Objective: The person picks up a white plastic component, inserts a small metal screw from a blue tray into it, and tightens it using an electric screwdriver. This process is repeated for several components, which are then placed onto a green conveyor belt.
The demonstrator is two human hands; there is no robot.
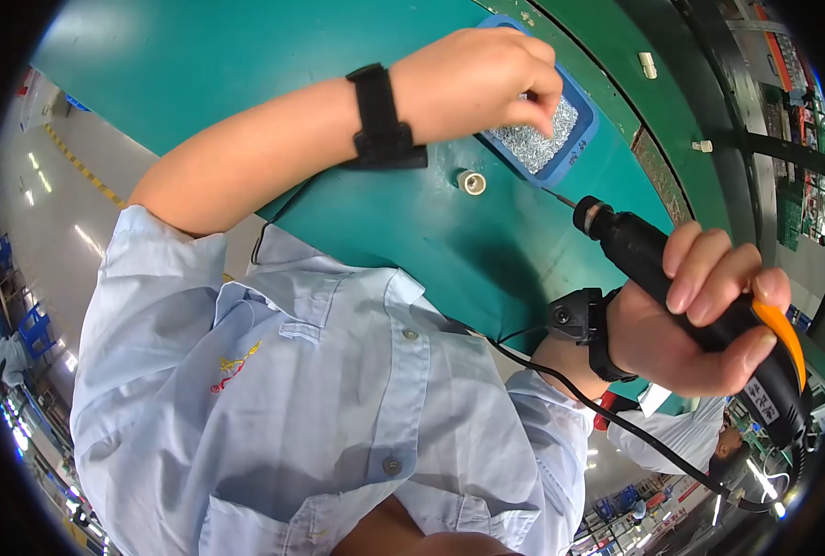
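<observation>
My left hand point(482, 79) hangs over a blue tray point(583, 148), its fingers curled and the fingertips pinched together just above the contents. Many small shiny metal pieces, which look like screws point(533, 148), fill that tray. Whatever sits between the fingertips is too hidden to make out. In my right hand point(658, 347) is a black electric screwdriver point(636, 246) with an orange lever, the fingers wrapped around its body. Its thin bit points up and left, near the tray's lower corner. A small whitish cylindrical part point(471, 183) stands on the green table between my arms.
The green tabletop point(273, 56) spreads under both arms. Beyond the tray runs a green-edged line with white parts point(648, 65) on it. A black cable point(653, 445) loops from the screwdriver. Another person in a light shirt point(662, 440) is at lower right.
</observation>
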